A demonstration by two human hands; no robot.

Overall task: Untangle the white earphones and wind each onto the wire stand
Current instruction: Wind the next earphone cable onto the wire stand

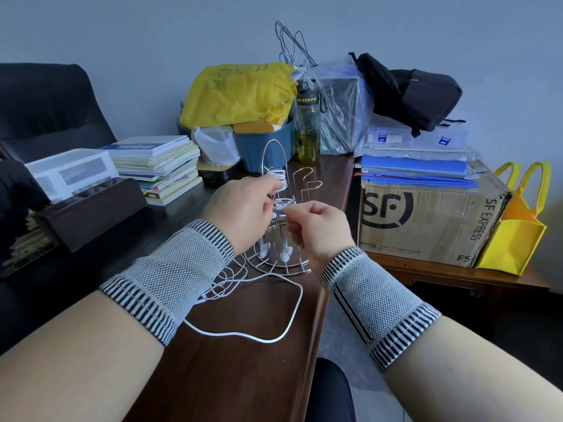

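A silver wire stand [300, 184] with several hooks and a round base stands on the dark wooden desk [243, 360]. One white earphone cord [278, 175] is wound round an upper hook, and white earbuds [286, 254] hang down by the base. My left hand [243, 208] pinches the cord at a lower hook, where a few white turns lie. My right hand [316, 226] pinches the same cord just to the right of that hook. A long loose white cord [292, 318] loops over the desk below my wrists, with a tangle of smaller loops [228, 278] near my left wrist.
Behind the stand are a stack of books [158, 166], a blue bin [265, 144] under a yellow bag, and a water bottle [308, 126]. A dark box [91, 211] sits at the left. A cardboard box [426, 220] stands on a lower table to the right.
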